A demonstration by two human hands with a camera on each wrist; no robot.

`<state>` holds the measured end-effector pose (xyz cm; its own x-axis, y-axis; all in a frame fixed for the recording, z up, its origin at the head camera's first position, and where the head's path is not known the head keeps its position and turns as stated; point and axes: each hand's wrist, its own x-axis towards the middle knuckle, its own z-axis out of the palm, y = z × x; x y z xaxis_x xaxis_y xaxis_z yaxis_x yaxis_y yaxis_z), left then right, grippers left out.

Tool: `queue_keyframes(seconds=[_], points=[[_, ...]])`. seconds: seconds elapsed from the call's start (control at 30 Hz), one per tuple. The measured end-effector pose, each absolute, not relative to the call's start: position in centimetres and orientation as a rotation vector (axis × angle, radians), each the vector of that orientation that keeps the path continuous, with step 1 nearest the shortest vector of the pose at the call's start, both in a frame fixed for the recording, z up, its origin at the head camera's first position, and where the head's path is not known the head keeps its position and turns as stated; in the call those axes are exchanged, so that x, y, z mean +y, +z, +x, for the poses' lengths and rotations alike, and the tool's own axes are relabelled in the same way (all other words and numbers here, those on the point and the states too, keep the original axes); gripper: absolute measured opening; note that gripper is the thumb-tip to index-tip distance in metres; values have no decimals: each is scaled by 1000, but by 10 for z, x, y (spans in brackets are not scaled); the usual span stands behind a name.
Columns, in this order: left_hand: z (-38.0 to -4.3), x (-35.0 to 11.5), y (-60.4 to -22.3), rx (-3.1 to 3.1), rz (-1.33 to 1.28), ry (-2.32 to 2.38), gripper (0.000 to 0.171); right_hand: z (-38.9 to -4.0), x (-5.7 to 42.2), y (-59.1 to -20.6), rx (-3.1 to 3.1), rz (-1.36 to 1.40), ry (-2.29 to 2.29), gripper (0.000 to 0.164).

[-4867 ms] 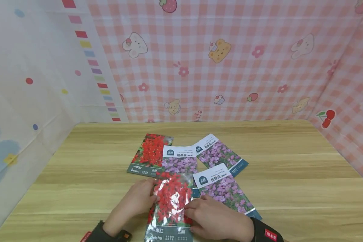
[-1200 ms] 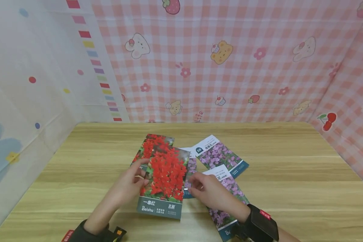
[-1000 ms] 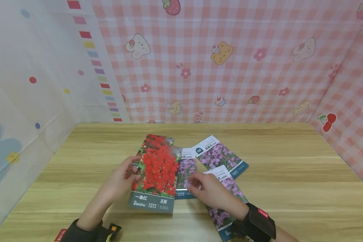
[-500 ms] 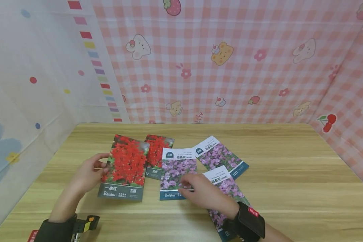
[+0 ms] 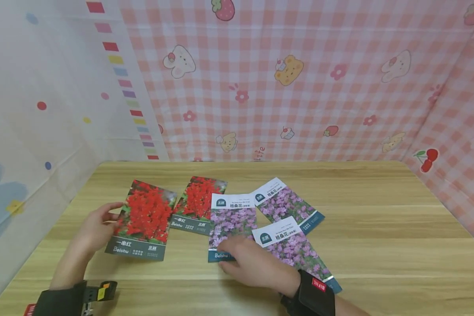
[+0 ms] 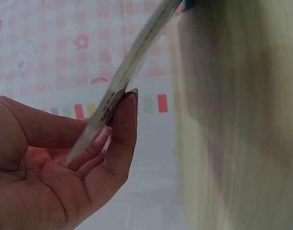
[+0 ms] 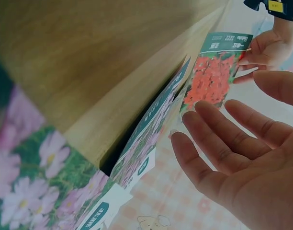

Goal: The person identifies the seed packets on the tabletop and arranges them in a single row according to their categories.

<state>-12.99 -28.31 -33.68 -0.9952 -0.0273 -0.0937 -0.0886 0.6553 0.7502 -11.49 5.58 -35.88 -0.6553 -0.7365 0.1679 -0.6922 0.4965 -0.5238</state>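
The scarlet sage packet (image 5: 145,215) is at the left of the group, its near edge tipped up off the table; the left hand (image 5: 88,232) pinches its left edge between thumb and fingers, so it is not yet set down. Just beside it lies the second scarlet sage packet (image 5: 199,199), flat and face up, its right side partly under the middle gesang flower packet (image 5: 234,219). The right hand (image 5: 253,263), fingers loosely bent and gripping nothing, is over that packet's lower end; whether it touches is unclear. Right of these lie the far gesang flower packet (image 5: 288,202) and the near gesang flower packet (image 5: 296,248), both askew, corners meeting or overlapping their neighbours. The work looks partway along: red is at the left, purple at the right, one packet is in hand, yet the other four lie unaligned on the wooden table (image 5: 379,219), before a pink checked cloth (image 5: 320,101).
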Motion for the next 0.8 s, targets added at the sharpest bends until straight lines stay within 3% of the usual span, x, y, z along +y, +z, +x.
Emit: queue_keyframes(seconds=[0.2, 0.47, 0.8], points=[[-131, -292, -343, 2842, -166, 1240, 51, -111, 54, -360, 2656, -1339, -798, 24], [-133, -301, -352, 2953, -207, 896, 32, -108, 51, -361, 2653, -1365, -752, 24], [-138, -304, -360, 2960, -38, 683, 42, -108, 51, -365, 2656, -1429, -733, 25]])
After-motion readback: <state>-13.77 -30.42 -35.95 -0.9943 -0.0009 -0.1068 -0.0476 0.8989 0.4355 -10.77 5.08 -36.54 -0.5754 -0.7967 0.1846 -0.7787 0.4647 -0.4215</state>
